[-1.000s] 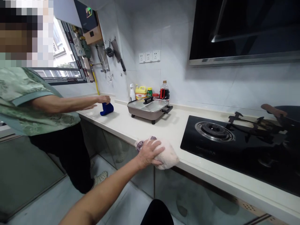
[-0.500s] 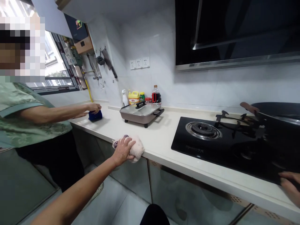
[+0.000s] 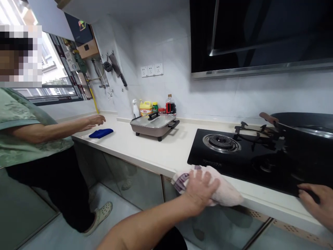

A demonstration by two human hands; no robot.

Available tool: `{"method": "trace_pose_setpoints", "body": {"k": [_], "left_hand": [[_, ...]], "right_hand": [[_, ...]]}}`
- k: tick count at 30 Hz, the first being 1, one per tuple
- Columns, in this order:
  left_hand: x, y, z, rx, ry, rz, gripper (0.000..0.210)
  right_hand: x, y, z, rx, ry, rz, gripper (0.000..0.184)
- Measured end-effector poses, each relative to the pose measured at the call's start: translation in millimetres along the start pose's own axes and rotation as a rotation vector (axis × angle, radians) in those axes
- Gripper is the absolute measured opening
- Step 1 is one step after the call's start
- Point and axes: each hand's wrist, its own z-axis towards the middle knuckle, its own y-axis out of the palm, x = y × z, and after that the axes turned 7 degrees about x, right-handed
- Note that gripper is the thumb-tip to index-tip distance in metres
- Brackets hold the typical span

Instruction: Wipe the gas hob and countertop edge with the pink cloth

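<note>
Left hand (image 3: pixel 199 190), fingers spread, covers a soft cloth (image 3: pixel 227 192) lengthwise along the counter (image 3: pixel 145 152), purple-marked end leftward; right hand (image 3: pixel 322 208), grip unclear.

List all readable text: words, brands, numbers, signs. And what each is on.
No text reads clearly. Marks seen:
Jug: red characters on the label, too small to read.
Hob: faint lettering near the front-left edge, illegible.
Wall box: bright coloured sign, too blurred.
Cloth: purple print under and beside the left hand, can't tell whether it's lettering.
</note>
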Motion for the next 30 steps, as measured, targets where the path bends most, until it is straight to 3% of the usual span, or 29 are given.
{"method": "trace_pose_setpoints", "body": {"k": [4,8,12,19,22,26,30], "left_hand": [[58.2,-2.3,42.9,0.079,0.108,-0.043,0.067],[73.2,-0.9,53.9,0.117,0.148,-0.08,0.066],[38.4,-0.1,32.5,0.096,0.19,-0.098,0.072],[-71.1,-14.0,-30.6,0.015,0.066,-0.032,0.074],[-84.7,-18.4,-40.1,-0.021,-0.034,0.024,0.077],[-52.4,-18.4,-21.6,-0.067,-0.126,0.025,0.085],[10.4,-14.0,23.1,-0.105,-0.012,-0.074,0.083]], "right_hand": [[-14.1,-12.2,0.3,-0.116,-0.013,-0.027,0.039],[-25.4,-20.1,1.3,-0.162,-0.015,-0.079,0.037],[-31.3,-24.8,0.2,-0.227,-0.022,-0.155,0.044],[-45.3,-28.8,-4.1,-0.227,-0.096,-0.233,0.052],[-54.0,-32.3,-4.2,-0.235,-0.105,-0.246,0.053],[-58.9,-35.0,-3.9,-0.221,-0.106,-0.246,0.05],[-56.4,-31.8,-4.9,-0.17,-0.126,-0.21,0.046]]}}
